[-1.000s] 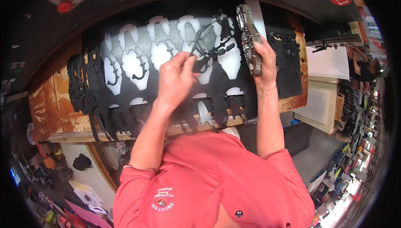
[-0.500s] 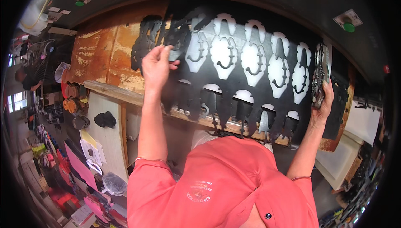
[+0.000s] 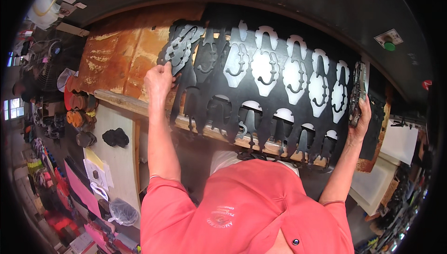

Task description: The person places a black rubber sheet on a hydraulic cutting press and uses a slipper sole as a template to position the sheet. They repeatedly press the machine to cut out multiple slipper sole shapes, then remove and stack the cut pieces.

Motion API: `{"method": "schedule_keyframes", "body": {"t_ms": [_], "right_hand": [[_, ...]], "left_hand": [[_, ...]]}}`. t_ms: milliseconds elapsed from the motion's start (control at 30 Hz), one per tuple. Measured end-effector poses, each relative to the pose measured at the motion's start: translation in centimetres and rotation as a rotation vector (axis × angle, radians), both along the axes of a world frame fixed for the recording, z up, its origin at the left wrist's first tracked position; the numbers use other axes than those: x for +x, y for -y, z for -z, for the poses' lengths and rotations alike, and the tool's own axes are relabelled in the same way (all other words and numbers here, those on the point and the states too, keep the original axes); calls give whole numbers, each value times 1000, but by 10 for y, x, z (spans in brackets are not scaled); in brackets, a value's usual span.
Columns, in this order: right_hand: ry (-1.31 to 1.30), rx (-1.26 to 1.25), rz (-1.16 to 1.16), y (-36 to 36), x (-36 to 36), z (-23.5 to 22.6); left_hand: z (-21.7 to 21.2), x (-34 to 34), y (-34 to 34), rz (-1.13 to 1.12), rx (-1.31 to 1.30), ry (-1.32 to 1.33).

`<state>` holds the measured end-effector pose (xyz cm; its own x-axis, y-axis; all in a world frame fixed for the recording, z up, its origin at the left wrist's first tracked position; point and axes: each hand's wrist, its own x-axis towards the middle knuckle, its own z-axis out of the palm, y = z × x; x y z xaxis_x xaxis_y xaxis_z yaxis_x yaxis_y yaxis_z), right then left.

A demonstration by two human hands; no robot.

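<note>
A black sheet (image 3: 237, 109) with rows of shoe-upper-shaped cutouts lies across the bench. My left hand (image 3: 159, 82) is at the sheet's left end, its fingers pinched on the lower tip of a dark cut-out shoe-upper piece (image 3: 185, 44). That piece lies over a pile of similar black pieces (image 3: 168, 49). At the sheet's right end my right hand (image 3: 360, 116) is wrapped round the near end of a metal cutting die (image 3: 357, 86), which stands on edge. Pale surface shows through several cutouts (image 3: 265, 67); a dark layer shows through those farther left.
Worn brown board (image 3: 116, 49) extends to the left, with a wooden rail (image 3: 123, 102) along its near edge. A dark machine beam with green buttons (image 3: 389, 46) spans the far side. Black scraps (image 3: 115, 136) lie on a pale side table (image 3: 122, 161).
My left hand has moved left from the sheet to the pile, bringing a cut piece over it. More cutouts at the sheet's left end are exposed. My right hand keeps hold of the die.
</note>
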<state>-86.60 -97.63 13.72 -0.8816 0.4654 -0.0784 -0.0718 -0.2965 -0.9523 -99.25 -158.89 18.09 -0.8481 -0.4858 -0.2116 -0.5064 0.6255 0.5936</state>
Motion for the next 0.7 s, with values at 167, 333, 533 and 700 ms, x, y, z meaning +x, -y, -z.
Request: {"method": "schedule_keyframes", "body": {"t_ms": [167,333,533,700], "right_hand": [[71,117,79,9,-2,-1],[68,373,80,37,-9,-9],[355,1254,96,74,-17,-12],[247,1289,30,68,9,-18]], "left_hand": [[-18,5,-20,163,-347,-399],[4,-16,-132,753,-93,-491],[39,-12,-213,912,-371,-451],[39,4,-213,932,-335,-443]]}}
